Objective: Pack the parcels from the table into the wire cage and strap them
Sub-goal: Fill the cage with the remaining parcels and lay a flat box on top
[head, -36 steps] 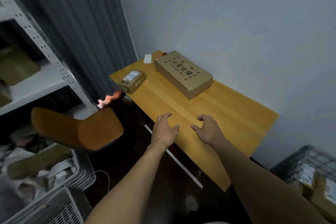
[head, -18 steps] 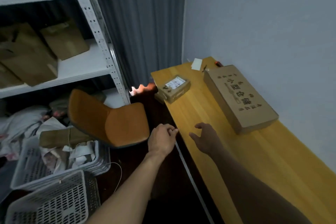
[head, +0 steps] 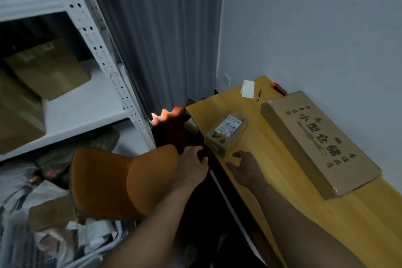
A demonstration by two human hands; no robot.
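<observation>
Since a second ago I have reached further along the bench (head: 359, 230). My left grip (head: 191, 165) and right grip (head: 245, 169) are apart, holding nothing, just short of the small parcel (head: 226, 131). Pick-up is probably next. The large parcel (head: 317, 143) lies by the wall.

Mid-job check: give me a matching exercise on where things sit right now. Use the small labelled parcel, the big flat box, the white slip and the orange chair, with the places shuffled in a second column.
Things:
1. small labelled parcel
2. big flat box
3. white slip
4. orange chair

Places:
A. along the wall side of the table
B. at the far end of the table
C. off the table, to its left
D. at the table's left edge

Pairs: 1-D, 2-A, 3-B, 4-C
</observation>
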